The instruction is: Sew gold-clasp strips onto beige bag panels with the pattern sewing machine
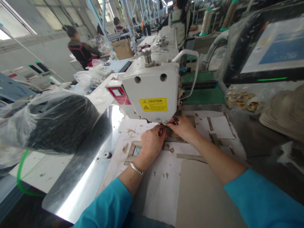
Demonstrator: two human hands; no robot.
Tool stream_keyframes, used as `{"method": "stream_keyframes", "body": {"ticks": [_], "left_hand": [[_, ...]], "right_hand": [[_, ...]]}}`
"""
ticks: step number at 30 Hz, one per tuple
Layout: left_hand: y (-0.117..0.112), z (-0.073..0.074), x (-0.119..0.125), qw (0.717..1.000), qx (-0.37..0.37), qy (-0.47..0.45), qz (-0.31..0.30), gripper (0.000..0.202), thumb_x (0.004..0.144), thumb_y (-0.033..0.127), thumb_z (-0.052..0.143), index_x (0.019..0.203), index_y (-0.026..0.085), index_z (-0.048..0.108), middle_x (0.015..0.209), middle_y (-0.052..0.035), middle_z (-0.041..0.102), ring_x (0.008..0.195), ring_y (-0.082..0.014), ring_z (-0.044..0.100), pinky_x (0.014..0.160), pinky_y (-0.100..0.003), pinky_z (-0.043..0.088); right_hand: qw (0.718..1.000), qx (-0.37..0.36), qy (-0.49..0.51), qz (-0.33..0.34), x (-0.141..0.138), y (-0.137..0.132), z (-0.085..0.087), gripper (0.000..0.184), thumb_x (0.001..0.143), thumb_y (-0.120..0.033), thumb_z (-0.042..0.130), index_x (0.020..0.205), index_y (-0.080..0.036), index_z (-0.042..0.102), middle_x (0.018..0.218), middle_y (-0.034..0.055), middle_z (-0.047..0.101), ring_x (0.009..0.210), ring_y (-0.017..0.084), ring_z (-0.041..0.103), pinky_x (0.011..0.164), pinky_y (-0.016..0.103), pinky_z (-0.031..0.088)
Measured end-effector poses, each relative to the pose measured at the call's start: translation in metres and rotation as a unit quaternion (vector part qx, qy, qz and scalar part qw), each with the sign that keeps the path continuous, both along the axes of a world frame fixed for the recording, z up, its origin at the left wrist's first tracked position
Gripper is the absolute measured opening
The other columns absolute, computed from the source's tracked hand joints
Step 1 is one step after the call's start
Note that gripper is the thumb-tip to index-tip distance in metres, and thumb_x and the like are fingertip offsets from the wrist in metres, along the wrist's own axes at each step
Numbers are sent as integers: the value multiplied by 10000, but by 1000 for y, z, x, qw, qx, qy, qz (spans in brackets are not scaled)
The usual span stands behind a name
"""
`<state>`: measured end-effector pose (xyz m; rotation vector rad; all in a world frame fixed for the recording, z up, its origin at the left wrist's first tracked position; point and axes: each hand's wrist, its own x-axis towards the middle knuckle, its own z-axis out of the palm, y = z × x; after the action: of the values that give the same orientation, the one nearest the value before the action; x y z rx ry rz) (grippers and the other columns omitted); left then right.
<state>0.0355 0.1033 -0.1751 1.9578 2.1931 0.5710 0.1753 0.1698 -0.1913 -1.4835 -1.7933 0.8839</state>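
Observation:
My left hand (152,142) and my right hand (182,126) meet just under the head of a white sewing machine (152,85), which carries a yellow caution label. Both hands are closed in a pinch, fingertips together at the needle area. They seem to grip a small dark piece (166,129) lying on the machine bed, too small to name. A thin bracelet circles my left wrist. Both sleeves are teal. The needle itself is hidden behind the machine head and my fingers.
A paper-covered work surface (163,186) with tape marks lies below my arms. A plastic bag of dark material (54,123) sits at the left, by a shiny metal plate (95,158). A screen (268,47), small gold parts (242,101) and stacked beige pieces (285,114) stand at the right. Other workers stand far back.

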Motion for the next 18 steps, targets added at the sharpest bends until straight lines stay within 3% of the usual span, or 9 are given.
{"method": "stream_keyframes", "body": {"ticks": [5, 10, 18], "left_hand": [[1, 1, 1, 1000, -10, 3, 12, 237, 895, 344, 560, 1028, 273, 742, 796, -31, 746, 754, -198, 682, 661, -272, 406], [2, 0, 2, 1000, -3, 7, 1, 234, 885, 320, 556, 1026, 280, 738, 815, -37, 753, 765, -210, 689, 648, -280, 401], [3, -1, 3, 1000, 12, 11, -7, 226, 888, 318, 546, 992, 275, 742, 834, -45, 761, 775, -228, 703, 646, -291, 406]], "right_hand": [[1000, -7, -3, 1, 0, 0, 0, 88, 752, -176, 651, 709, -183, 728, 563, -2, 645, 544, 144, 585, 551, 245, 417], [1000, 0, 1, 2, 0, 1, 1, 95, 744, -155, 650, 706, -192, 729, 648, 11, 692, 613, 153, 621, 577, 246, 427], [1000, 6, 2, 13, 1, 2, -3, 100, 745, -171, 643, 715, -188, 737, 562, -7, 648, 539, 136, 581, 548, 239, 417]]}}
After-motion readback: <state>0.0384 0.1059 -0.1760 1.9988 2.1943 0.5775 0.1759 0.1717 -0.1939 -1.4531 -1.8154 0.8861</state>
